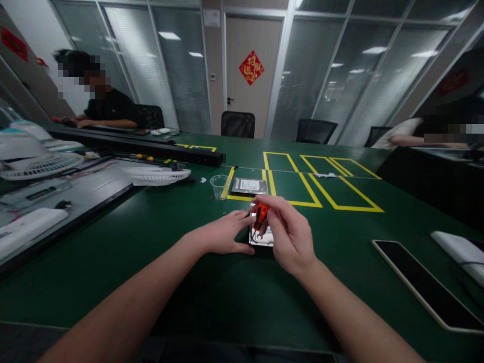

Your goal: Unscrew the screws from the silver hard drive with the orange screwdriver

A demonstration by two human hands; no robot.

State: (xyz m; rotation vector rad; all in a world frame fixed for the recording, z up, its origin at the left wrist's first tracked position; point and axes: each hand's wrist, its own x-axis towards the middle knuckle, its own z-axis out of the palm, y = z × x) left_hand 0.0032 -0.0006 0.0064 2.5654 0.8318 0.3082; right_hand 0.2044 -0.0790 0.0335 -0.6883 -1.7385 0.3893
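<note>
My right hand (293,234) is closed around the orange and black handle of a screwdriver (260,214), which stands tilted over a silver hard drive (266,240). The fingers hide part of the drive, and I cannot make out whether the tip sits in a screw. With thumb and fingers at its left edge, my left hand (223,234) grips the drive against the table. Just beyond lies a second hard drive (248,186), label up, inside a yellow tape outline. A clear plastic cup (219,187) stands to its left.
On the green table (181,307), yellow tape outlines (321,205) run to the right. A phone (427,282) lies at right. At left are a white fan grille (157,175), a grey panel (98,189) and a long black bar (181,152). Two people sit at the far sides.
</note>
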